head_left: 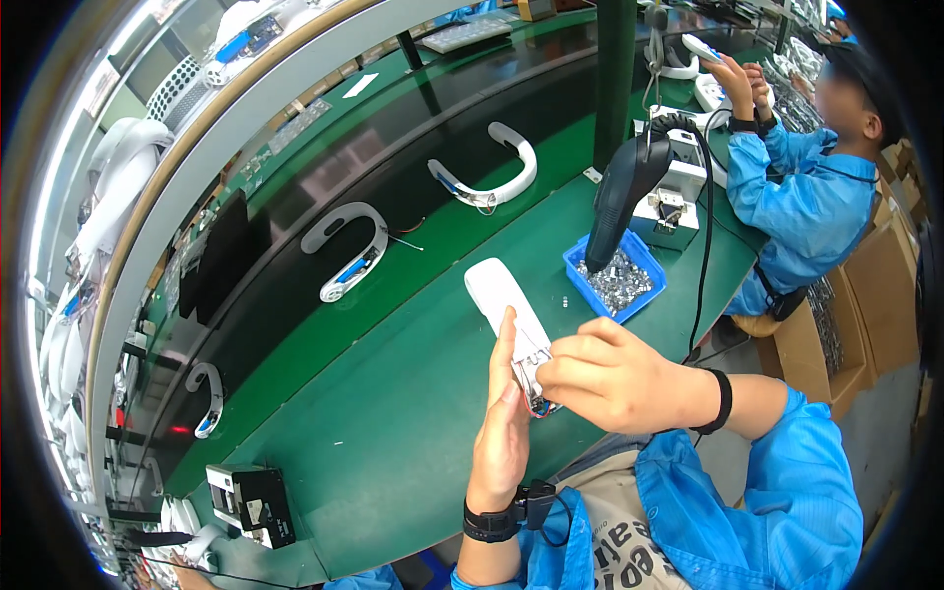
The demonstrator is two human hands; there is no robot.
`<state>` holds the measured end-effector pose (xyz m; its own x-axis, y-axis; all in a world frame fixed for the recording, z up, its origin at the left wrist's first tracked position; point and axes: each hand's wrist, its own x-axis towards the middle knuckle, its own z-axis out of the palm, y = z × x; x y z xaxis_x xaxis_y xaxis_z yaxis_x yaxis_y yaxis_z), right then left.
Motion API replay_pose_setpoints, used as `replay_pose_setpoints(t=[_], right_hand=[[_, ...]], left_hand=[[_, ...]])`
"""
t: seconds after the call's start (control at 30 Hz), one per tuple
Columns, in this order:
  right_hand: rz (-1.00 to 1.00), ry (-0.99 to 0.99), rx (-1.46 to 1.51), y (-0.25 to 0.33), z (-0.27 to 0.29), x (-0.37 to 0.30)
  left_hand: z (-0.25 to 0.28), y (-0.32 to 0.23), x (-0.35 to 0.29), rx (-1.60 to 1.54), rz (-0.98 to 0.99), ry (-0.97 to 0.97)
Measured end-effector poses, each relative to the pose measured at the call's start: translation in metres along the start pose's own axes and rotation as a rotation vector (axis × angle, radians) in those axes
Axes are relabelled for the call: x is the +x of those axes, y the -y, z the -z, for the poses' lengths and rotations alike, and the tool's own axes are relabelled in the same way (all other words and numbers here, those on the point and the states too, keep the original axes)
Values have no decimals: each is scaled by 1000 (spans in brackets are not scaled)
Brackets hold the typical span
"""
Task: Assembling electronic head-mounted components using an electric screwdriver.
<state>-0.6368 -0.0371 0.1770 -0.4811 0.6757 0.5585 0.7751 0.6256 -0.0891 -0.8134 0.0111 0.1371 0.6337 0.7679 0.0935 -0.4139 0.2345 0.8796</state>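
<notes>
My left hand [500, 423] holds up a long white curved plastic part [499, 292] by its near end, palm turned to the right. My right hand [610, 374] pinches at that same end, where small metal pieces and thin wires [532, 372] show inside the open shell. Both hands are raised over the green bench [393, 423] in front of me. Each wrist carries a black band, and my sleeves are blue.
A blue tray [618, 278] of small metal parts sits to the right, beside a hanging black power screwdriver [623, 192] and a small white fixture [670, 205]. White curved parts [346, 248] [495, 169] lie on the dark conveyor. A person in blue [806, 197] works at the far right.
</notes>
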Motion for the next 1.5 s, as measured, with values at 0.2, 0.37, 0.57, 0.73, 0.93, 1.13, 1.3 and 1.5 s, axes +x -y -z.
replay_pose_setpoints(t=[0.2, 0.37, 0.57, 0.73, 0.93, 1.13, 1.3, 1.5], right_hand=[[-44, -54, 105, 1, -11, -4], [-280, -316, 350, 21, -37, -25], [-175, -326, 281, 24, -53, -28], [-140, -303, 284, 25, -63, -21], [-129, -250, 282, 29, -67, -10], [-109, -176, 192, 43, -69, -4], [-165, -234, 294, 60, -63, -17], [-516, -31, 574, 89, -111, -46]], left_hand=[[6, 5, -11, -88, -30, -42], [10, 5, -25, -98, -50, -156], [28, 16, -31, -50, -55, -130], [31, 18, -35, -29, -77, -151], [37, 19, -40, -8, -120, -204], [41, 12, -49, 10, -127, -258], [83, -25, -61, -30, -192, -389], [229, -89, -18, 634, -328, -366]])
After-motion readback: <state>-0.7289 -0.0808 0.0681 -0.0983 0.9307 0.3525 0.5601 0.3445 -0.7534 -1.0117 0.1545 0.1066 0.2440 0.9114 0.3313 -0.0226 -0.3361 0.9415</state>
